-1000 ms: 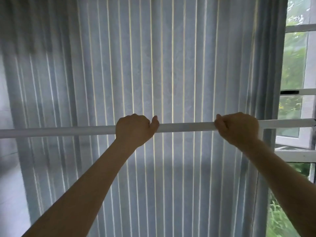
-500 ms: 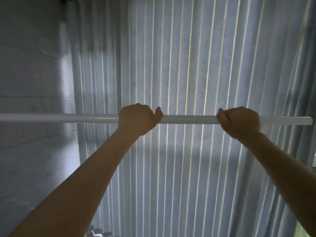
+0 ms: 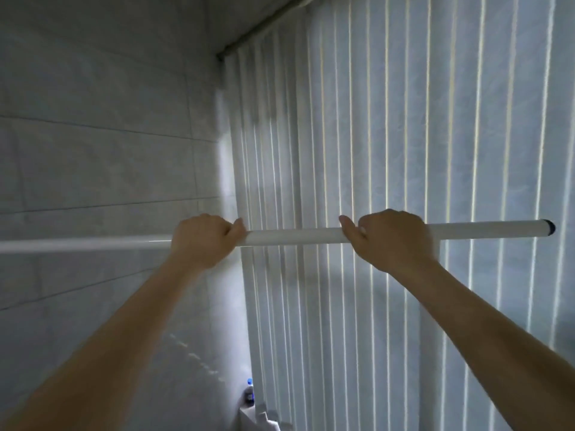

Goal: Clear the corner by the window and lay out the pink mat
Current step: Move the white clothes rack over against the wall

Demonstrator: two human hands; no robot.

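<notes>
The long white pole lay level in the corner, spanning from the tiled wall across the vertical blinds. This looked like the clearing step; the pink mat was not in view. Next it needed carrying clear. The left hand and right hand each gripped it, fingers wrapped round.

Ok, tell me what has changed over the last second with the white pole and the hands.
The view has swung left: the open window at the right edge is gone, and the tiled wall and the corner now fill the left. The white pole shows its black-capped right end in front of the blinds. A bottle shows low in the corner. Unchanged: the left hand and the right hand still grip the pole, held level.
</notes>
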